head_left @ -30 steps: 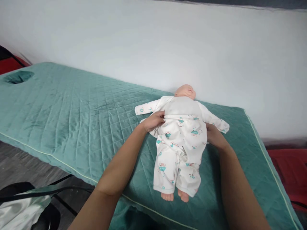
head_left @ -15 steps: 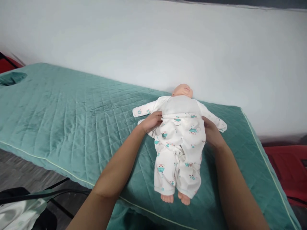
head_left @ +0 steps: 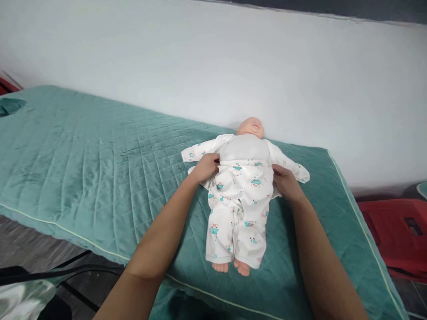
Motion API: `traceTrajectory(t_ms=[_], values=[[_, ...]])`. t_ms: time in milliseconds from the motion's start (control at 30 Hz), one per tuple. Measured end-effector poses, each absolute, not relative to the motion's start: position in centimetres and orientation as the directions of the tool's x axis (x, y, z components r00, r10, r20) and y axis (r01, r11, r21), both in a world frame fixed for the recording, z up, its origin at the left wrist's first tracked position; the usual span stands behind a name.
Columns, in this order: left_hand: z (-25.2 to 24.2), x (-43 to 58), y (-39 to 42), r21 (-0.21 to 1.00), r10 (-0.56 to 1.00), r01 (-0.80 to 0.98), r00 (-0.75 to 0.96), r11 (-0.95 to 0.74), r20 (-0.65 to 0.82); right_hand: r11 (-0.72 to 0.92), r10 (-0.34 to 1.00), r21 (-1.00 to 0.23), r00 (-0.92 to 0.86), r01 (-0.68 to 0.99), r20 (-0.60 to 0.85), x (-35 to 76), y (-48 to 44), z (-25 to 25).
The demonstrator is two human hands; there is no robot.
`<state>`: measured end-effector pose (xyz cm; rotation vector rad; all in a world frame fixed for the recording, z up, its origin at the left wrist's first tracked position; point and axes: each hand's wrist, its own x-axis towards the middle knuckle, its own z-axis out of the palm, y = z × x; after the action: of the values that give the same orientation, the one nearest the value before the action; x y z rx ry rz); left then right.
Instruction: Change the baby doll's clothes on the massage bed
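A baby doll [head_left: 251, 127] lies on its back, head toward the wall, dressed in a white top [head_left: 245, 147] and white patterned trousers [head_left: 247, 184]. Its arms are spread and its bare feet stick out of the trouser legs. At the left end of the waistband, my left hand [head_left: 207, 168] is closed on the trousers' edge. My right hand [head_left: 286, 181] pinches the waistband at the other side, its fingertips partly hidden by the cloth. The waistband lies over the lower part of the top.
The doll rests on a green quilted bed [head_left: 100, 164] against a white wall [head_left: 200, 62]. A red plastic object [head_left: 393, 231] stands beyond the right edge. White-green cloth [head_left: 26, 295] and black bars are at the lower left.
The view has shifted slightly, so the doll appears a little further left. My right hand shows more clearly beside the waistband, and a flap of the top now shows below it.
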<state>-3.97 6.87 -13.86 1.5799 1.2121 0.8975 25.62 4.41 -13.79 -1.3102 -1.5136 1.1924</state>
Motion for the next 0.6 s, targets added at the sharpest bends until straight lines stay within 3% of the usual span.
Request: traceTrajectory(t_ms=[100,233,367,467,600], values=[[-13.1,-4.7,6.5,0.960,0.972,0.264,0.233,-0.098,0.035,0.065,0.998,-0.909,-0.030,0.411,0.058,25.7,4.5,-13.5],[-11.6,-5.5,5.5,0.962,0.947,0.130,0.247,-0.241,0.204,0.244,0.934,-0.827,0.106,0.506,0.340,24.8,3.9,-12.2],[-10.7,-5.3,5.0,0.905,0.855,0.168,0.431,-0.390,0.288,0.492,0.864,-0.760,-0.134,0.425,0.485,23.4,3.3,-10.8],[-10.5,-4.9,5.1,0.865,0.802,0.243,0.540,-0.438,0.255,0.538,0.843,-0.719,-0.292,0.440,0.452,23.1,3.6,-10.2],[-10.8,-4.4,5.1,0.821,0.777,0.263,0.552,-0.507,0.303,0.535,0.838,-0.670,-0.425,0.514,0.342,23.6,4.2,-9.5]])
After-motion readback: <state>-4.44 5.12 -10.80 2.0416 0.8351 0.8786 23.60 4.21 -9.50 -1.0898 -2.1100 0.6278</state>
